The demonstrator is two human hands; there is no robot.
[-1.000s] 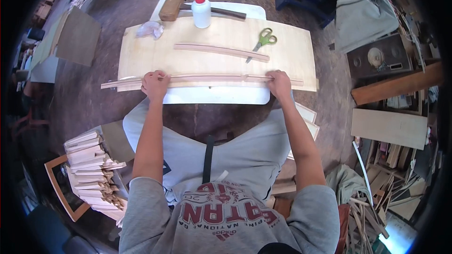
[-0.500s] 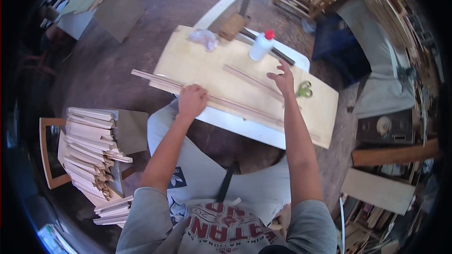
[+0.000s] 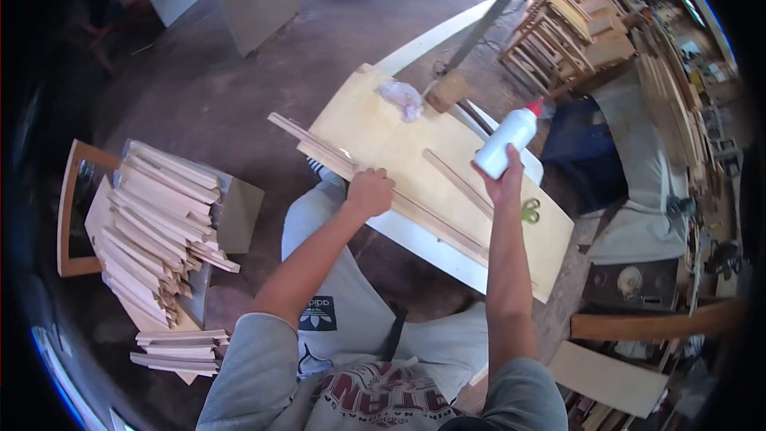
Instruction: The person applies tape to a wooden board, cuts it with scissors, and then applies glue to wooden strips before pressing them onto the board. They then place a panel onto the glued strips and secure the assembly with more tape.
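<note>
My right hand (image 3: 504, 179) grips a white squeeze bottle (image 3: 508, 140) with a red cap near its base, tilted with the cap pointing up and to the right. My left hand (image 3: 370, 192) is closed on a long thin wood strip (image 3: 431, 219) that lies along the near edge of a pale plywood board (image 3: 375, 140). The strip's far left end sticks out past the board. Between my hands, a shorter wood strip (image 3: 457, 182) lies on the board. Green-handled scissors (image 3: 530, 210) lie just right of my right forearm.
A crumpled plastic bag (image 3: 400, 100) and a wooden mallet head (image 3: 448, 92) sit at the board's far side. To the left, many cut wood strips (image 3: 152, 227) are stacked beside a wooden frame (image 3: 72, 215). Boards and a draped grey cloth (image 3: 638, 191) line the right side.
My right hand, open and without the bottle before, now holds the white bottle, lifted off the board. My left hand stays on the long strip. The view has shifted.
</note>
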